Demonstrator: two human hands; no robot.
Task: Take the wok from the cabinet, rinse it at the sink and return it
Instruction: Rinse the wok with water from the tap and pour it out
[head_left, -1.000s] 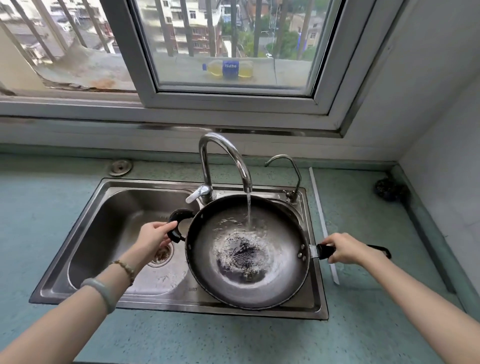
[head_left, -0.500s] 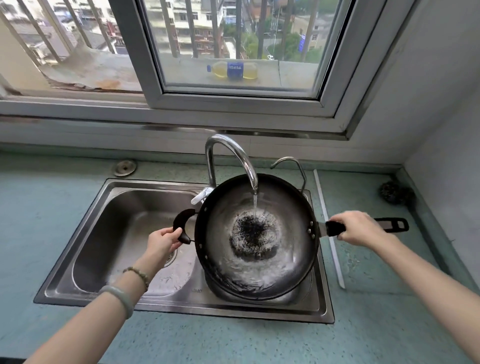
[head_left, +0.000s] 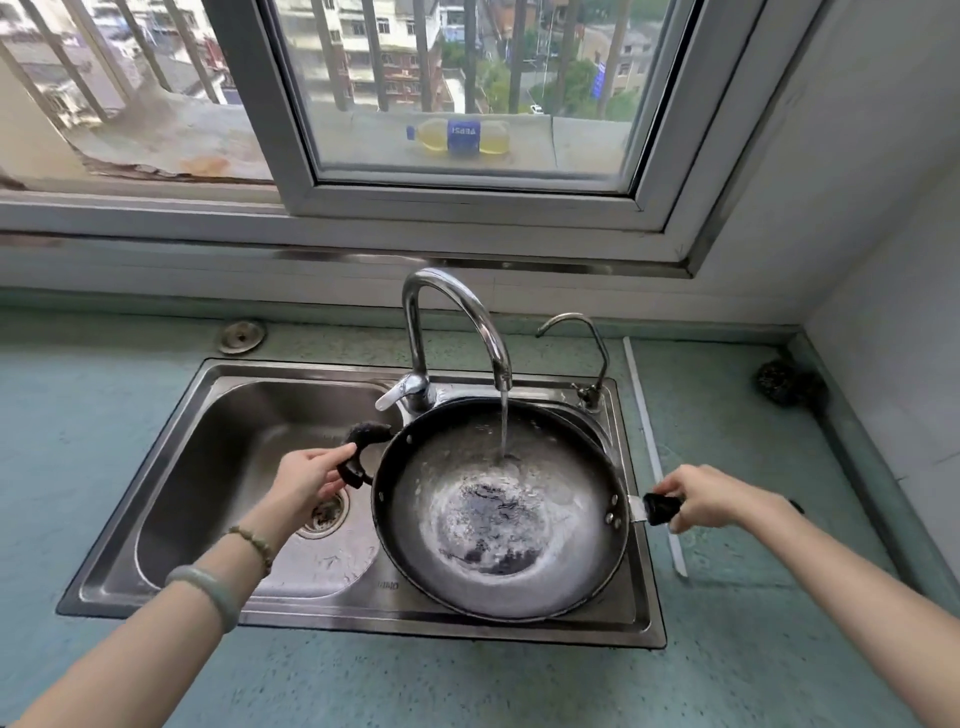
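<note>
Holding wok (head_left: 498, 512) over right sink (head_left: 218, 431) basin, under faucet (head_left: 457, 312) stream, so water pools inside. We pinch loop handle (head_left: 358, 460) with left hand (head_left: 306, 478) and wrap right hand (head_left: 711, 496) round long handle (head_left: 660, 508); two-point grip steadies load.

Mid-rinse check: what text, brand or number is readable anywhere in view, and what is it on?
bottle on the ledge outside the window, blue label: white letters that seem upside down, perhaps "PEPSI"; too blurred to be sure.
sink, front rim: small stamped mark, too small to read.
blue banner outdoors: markings too small to read.
wok: no text visible.
</note>
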